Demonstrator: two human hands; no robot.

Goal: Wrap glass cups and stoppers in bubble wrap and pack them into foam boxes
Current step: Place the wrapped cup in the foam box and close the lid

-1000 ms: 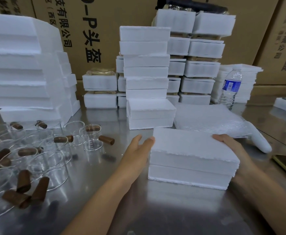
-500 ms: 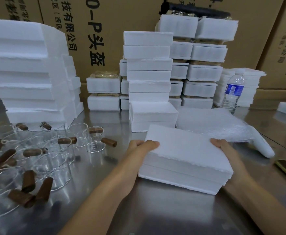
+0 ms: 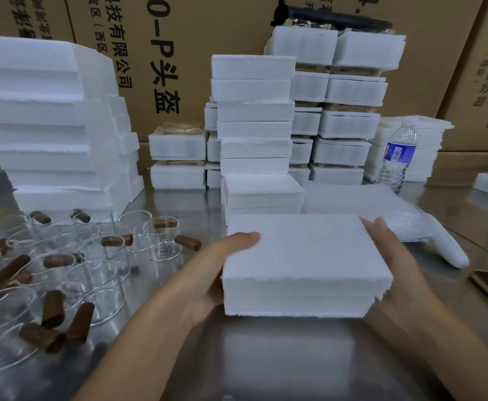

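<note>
The left hand (image 3: 208, 285) and right hand (image 3: 399, 264) each grip an end of a closed white foam box (image 3: 303, 256) over the steel counter (image 3: 266, 366), right of the glass cups (image 3: 161, 241) and brown stoppers (image 3: 53, 309).

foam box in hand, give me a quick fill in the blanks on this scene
The left hand lays its ___ on top of the box.
The cups stand on the box's ___.
The stoppers are ___.
The bottle has a ___ label.
Missing: thumb, left, brown, blue.
</note>
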